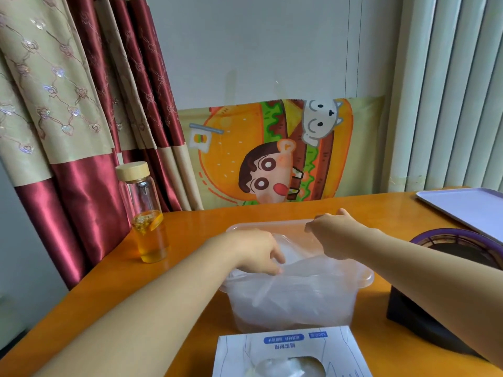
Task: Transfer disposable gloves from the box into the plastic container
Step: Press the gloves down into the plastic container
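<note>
A clear plastic container [366, 278] is seen at the middle of the orange worktop [206, 221], and both hands are held over it. The left hand [255, 251] is lowered to the near left part of the container's opening, and its grip is closed in a pinch on a thin, see-through glove [307, 270]. The glove is spread loosely across the opening, and more crumpled film is seen through the cloudy walls below it. The right hand [330, 229] is placed at the far rim of the container with its fingers curled and the thumb raised behind them. Whether its grip is closed on the film, on the rim or on nothing cannot be told.

A white box [239, 349] with blue print is set just in front of the container, at the near edge of the view. More gloves [285, 367] are seen bunched in its oval opening.

A glass bottle [147, 213] with a wooden lid, partly filled with amber liquid, is stood upright to the left, well apart from the container. A pale tray [468, 208] is laid at the far right, and a dark round object [460, 246] with a purple rim is placed in front of it. A red and beige curtain [68, 104] is hung at the left, and a cartoon cloth [272, 153] is fixed on the wall behind the worktop.
</note>
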Demonstrator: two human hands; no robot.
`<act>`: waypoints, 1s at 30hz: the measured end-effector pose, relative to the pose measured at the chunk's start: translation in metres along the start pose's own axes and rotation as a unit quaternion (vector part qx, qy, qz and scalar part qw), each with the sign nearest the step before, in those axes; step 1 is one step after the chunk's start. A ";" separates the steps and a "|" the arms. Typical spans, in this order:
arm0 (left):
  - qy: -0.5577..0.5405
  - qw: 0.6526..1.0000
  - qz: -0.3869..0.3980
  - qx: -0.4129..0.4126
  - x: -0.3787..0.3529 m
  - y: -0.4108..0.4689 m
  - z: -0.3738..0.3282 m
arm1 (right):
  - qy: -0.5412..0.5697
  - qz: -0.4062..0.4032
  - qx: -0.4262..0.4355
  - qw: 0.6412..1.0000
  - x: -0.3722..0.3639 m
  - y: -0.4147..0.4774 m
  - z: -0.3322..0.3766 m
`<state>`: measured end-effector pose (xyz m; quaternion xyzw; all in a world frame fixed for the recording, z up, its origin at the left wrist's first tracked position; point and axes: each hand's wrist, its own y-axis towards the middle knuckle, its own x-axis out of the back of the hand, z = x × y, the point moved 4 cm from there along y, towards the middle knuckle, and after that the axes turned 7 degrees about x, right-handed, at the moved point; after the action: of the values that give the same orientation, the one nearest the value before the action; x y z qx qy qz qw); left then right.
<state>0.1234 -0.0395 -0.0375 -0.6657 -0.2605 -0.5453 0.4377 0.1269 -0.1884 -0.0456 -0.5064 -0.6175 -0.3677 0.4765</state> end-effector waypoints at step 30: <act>0.083 0.995 -0.048 0.016 -0.006 0.011 0.033 | 0.041 0.201 0.112 0.972 -0.042 0.017 0.020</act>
<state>0.1472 -0.0151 -0.0471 -0.5975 -0.2638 -0.6150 0.4418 0.1404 -0.1775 -0.0918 -0.5482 -0.5204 -0.2129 0.6191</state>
